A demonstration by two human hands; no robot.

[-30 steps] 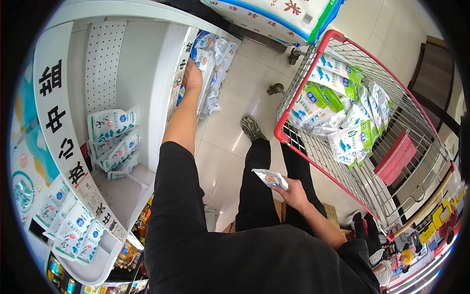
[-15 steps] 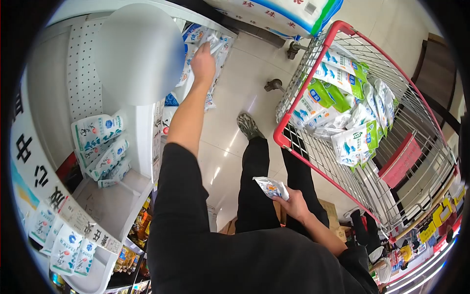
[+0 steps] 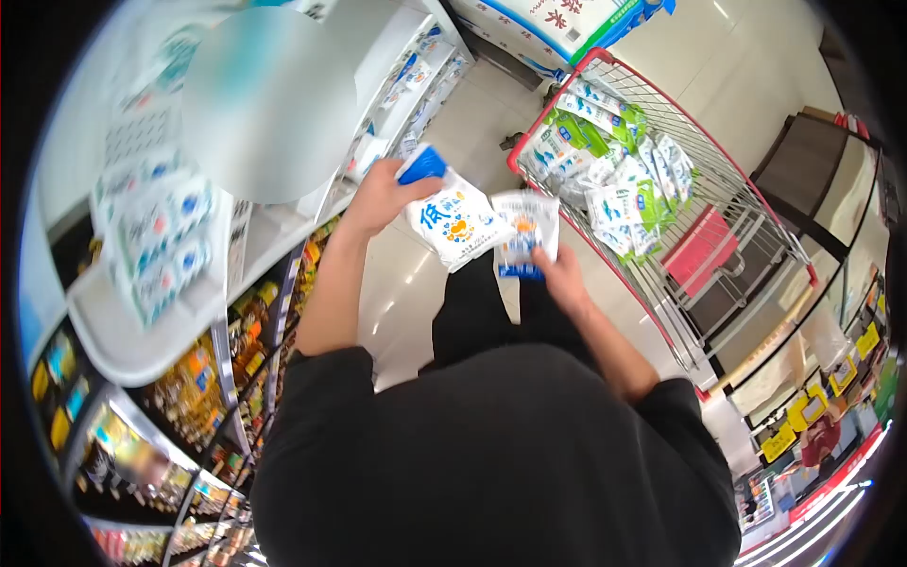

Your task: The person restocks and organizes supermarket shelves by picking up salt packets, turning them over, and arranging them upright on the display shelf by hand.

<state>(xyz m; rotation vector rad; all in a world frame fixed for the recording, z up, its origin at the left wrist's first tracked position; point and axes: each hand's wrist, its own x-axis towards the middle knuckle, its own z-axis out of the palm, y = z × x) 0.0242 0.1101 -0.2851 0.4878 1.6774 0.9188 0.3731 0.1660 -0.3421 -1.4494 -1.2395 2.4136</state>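
My left hand [image 3: 383, 200] grips the top corner of a white packet with a blue top and orange print [image 3: 457, 219]. Beside it, my right hand [image 3: 565, 278] pinches a second white packet with a blue end [image 3: 526, 230]. The two packets meet at their edges in front of my body, the left one partly over the right one. The fingers of my right hand are slightly blurred.
A red-rimmed shopping cart [image 3: 658, 87] at the right holds several white and green packets [image 3: 624, 203]. White shelving [image 3: 132, 326] with similar packets [image 3: 156, 231] stands at the left. A large rice bag [image 3: 557, 26] is at the top; bottles [image 3: 194, 383] fill lower-left shelves.
My left hand has come back from the shelf with a packet. My right hand has risen with its packet, which is now beside the other. The view has shifted.
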